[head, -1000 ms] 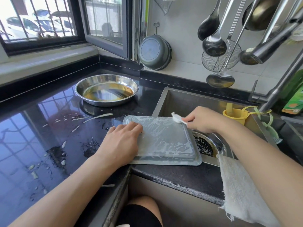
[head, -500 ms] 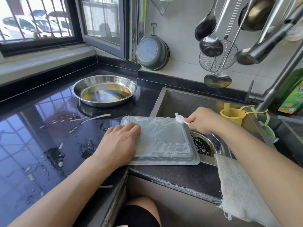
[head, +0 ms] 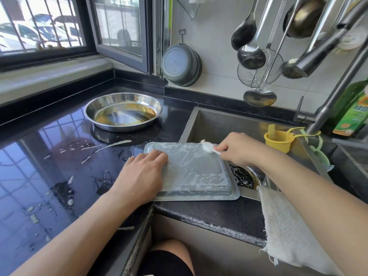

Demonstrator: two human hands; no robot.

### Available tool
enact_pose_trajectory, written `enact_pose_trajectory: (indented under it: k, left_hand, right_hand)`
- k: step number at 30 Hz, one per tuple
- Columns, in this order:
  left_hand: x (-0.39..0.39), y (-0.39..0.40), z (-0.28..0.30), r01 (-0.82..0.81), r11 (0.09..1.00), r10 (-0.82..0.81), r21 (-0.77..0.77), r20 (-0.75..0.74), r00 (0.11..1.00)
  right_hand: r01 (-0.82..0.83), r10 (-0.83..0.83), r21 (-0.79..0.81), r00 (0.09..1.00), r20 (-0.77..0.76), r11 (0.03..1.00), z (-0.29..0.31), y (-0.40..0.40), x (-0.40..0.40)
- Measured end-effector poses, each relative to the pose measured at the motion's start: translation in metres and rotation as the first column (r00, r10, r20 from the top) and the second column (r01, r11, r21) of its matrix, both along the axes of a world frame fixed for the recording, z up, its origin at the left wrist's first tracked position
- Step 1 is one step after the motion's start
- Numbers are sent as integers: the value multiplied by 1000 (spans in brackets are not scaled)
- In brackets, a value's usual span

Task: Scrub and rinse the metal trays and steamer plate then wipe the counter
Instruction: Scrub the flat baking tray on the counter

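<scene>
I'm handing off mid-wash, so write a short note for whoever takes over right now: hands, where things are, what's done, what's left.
Left hand: flat on the left edge of the rectangular metal tray, steadying it.
Right hand: pinches a small white scrubber at the tray's far right corner.
The tray lies upside down, soapy, bridging the counter edge and the sink.
Round metal tray sits on the counter behind, with yellowish liquid in it.
White cloth hangs over the sink's front edge.
Done: tray bottom lathered.
Left: rinse it, wash the round tray, wipe the spattered counter. No steamer plate in view.

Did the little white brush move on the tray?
Yes. The small white brush slid left along the upside-down rectangular metal tray, away from the yellow cup.
</scene>
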State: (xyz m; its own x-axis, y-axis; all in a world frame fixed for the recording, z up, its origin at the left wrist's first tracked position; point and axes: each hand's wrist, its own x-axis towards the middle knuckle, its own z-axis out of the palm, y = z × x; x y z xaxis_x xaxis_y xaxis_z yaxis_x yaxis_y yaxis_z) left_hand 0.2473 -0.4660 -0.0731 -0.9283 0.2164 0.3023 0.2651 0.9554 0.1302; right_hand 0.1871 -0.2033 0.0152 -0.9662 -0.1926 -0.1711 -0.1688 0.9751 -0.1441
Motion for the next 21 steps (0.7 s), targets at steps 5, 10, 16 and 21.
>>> enact_pose_trajectory:
  k: [5,10,16,21]
  left_hand:
    - [0,1,-1,7,1000,-7,-6,-15,1000]
    - [-1,-1,-1,5,1000,-5,-4,-9,1000]
    - [-2,-1,-2,10,1000,-10,0,-7,1000]
    - [0,-1,-3,0,1000,0,-5,5,1000]
  right_hand:
    - [-146,153,-81,984,87,986,-3,-18,24]
    - [-32,32,14,999,-16,999,1,-2,0]
    - [-211,225,-117,965,133,971,-2,-12,32]
    - [-59,57,-36,998,-38,998,-10,14,14]
